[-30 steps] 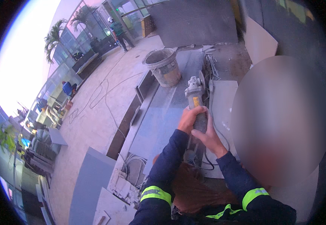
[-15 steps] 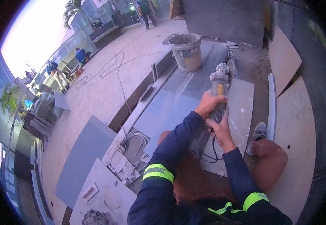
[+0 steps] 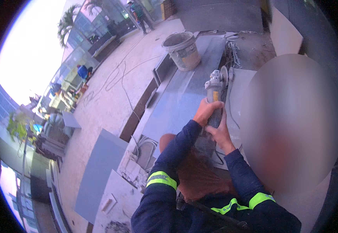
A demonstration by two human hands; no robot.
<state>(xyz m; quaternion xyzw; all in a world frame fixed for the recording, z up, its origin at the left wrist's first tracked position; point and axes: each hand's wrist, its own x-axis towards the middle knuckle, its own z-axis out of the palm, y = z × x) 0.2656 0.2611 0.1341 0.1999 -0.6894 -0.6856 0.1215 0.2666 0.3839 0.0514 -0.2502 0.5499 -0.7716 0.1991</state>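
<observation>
Both my hands grip a dusty grey angle grinder [image 3: 215,89] with a yellow label and a disc at its front right side. My left hand [image 3: 206,110] wraps round the upper body; my right hand [image 3: 221,133] holds the rear of it, where a black cord hangs down. Beneath lie a long grey stone slab [image 3: 176,105] and, to the right, a paler board [image 3: 241,83]; whether the disc touches anything I cannot tell. A dirty white bucket [image 3: 182,54] stands on the slab beyond the grinder.
Cables [image 3: 120,77] snake over the pale floor at left. Cut sheets [image 3: 101,167] and rubble [image 3: 134,169] lie lower left. Co-workers appear farther off, one standing [image 3: 140,17], others crouched or bent [image 3: 83,73]. A board [image 3: 283,33] leans at upper right; a blurred oval hides the right side.
My view has shifted, first to the right in the picture, then slightly back. The grinder, still in both hands, has come a little nearer to me relative to the bucket.
</observation>
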